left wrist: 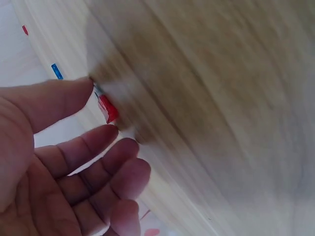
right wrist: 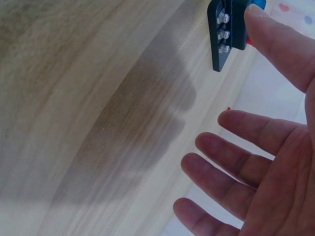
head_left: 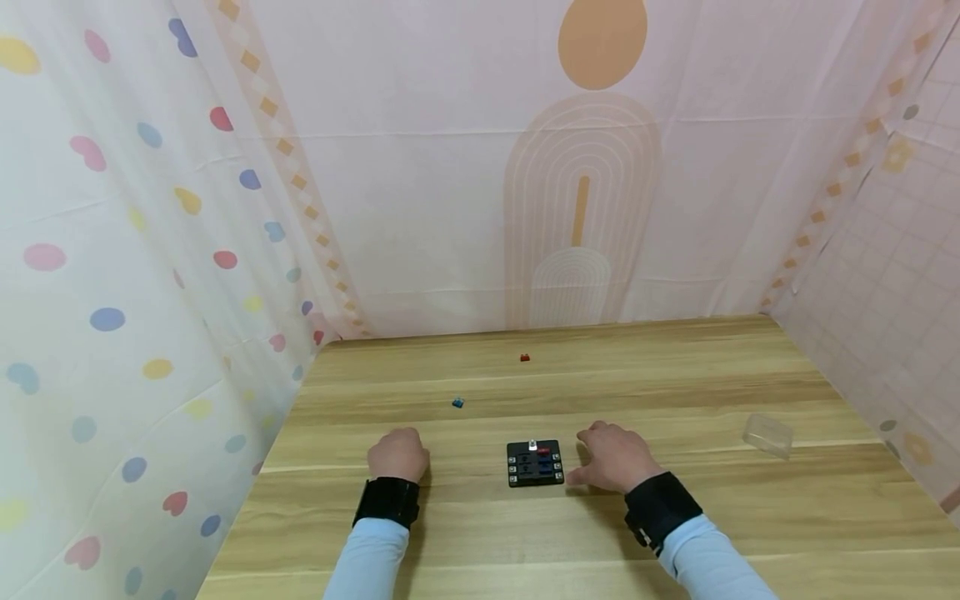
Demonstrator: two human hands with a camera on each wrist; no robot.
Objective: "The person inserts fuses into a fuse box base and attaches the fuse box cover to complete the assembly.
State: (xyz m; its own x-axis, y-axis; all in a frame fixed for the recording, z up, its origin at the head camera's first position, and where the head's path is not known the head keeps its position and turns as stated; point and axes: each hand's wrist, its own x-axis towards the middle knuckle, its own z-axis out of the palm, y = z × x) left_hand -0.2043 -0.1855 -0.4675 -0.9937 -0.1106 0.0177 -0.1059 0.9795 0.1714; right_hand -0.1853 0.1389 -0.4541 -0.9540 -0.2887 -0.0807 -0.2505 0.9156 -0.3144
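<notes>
- From where I stand, the person's left hand pinches a small red piece between thumb and forefinger, low over the tabletop; its other fingers are curled loosely.
- The right hand is wide, fingers spread and holding nothing.
- Between the two hands, nearer the right, sits a black block with screws along both sides and red and blue inserts in its middle.
- The right thumb is just beside the block; I cannot tell whether it touches.
- Beyond the left hand and a bit to its right lies a blue piece.
- Farther out, ahead of the gap between the hands, is another red bit.
- Well to the right of the right hand rests a clear plastic container.
- Black bands circle both wrists over pale blue sleeves.
</notes>
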